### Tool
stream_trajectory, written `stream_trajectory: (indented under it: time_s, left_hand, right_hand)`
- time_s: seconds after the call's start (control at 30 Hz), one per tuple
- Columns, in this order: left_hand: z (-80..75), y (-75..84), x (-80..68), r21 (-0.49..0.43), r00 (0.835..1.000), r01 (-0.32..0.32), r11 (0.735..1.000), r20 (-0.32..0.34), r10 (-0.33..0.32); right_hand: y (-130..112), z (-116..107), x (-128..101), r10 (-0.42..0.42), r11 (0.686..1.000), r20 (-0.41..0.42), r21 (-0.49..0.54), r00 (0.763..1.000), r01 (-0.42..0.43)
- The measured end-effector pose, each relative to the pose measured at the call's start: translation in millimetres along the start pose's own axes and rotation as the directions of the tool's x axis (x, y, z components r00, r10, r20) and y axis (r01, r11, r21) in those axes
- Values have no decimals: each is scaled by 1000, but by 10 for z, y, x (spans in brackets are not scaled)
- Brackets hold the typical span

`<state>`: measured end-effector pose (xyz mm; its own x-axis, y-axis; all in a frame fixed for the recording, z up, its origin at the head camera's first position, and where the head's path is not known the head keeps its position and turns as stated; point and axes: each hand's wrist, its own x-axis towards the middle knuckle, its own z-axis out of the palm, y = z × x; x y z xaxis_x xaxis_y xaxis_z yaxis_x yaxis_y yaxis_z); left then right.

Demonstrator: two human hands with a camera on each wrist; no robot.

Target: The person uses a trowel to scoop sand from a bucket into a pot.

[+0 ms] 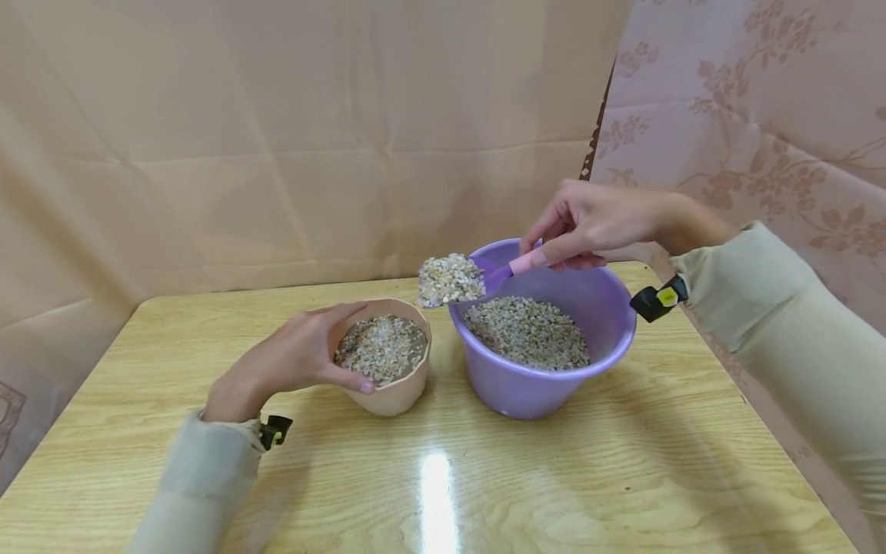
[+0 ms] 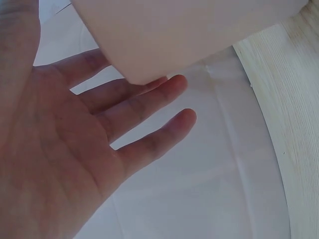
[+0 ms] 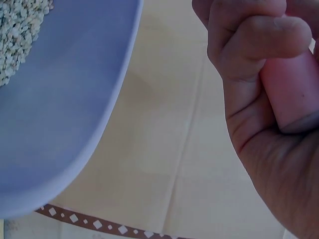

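Carrying heaped scoop of pale crushed gravel (image 1: 451, 279) from round purple plastic bucket (image 1: 547, 385) toward small beige plastic pot (image 1: 394, 392). Right hand (image 1: 588, 223) pinching pink-handled purple scoop (image 1: 515, 267) by handle end, load hovering over gap between bucket and pot. Left hand (image 1: 294, 358) cupping pot on light wooden tabletop (image 1: 623, 477), fingers curled round wall, thumb over rim. Pot looking nearly full; judging best to keep scoop level, centre over pot mouth, tip slowly, steady pot.

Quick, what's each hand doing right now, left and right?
Left hand: holds the round beige pot of pale gravel, thumb on its rim.
Right hand: pinches the pink handle of a purple scoop heaped with gravel.
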<state>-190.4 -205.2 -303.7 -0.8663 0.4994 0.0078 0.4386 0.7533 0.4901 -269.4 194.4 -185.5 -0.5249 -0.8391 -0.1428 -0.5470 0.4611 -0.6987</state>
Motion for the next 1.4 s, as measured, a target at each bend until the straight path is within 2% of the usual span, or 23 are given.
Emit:
stream_trajectory:
  time_s: [0.67, 0.97, 1.13, 1.4]
  left_hand:
    - [40, -68, -78, 93, 998, 43, 995, -39, -39]
    - [58, -67, -87, 124, 998, 33, 992, -52, -27]
    - [61, -57, -101, 123, 998, 48, 991, -45, -43]
    - [71, -48, -103, 137, 998, 35, 990, -62, -27]
  right_hand:
    - [-127, 154, 290, 31, 999, 41, 12, 999, -31]
    - [-186, 217, 435, -6, 1000, 67, 3, 998, 6]
    - [-215, 262, 518, -28, 999, 77, -18, 997, 30]
    - [-261, 328, 612, -9, 1000, 91, -7, 996, 10]
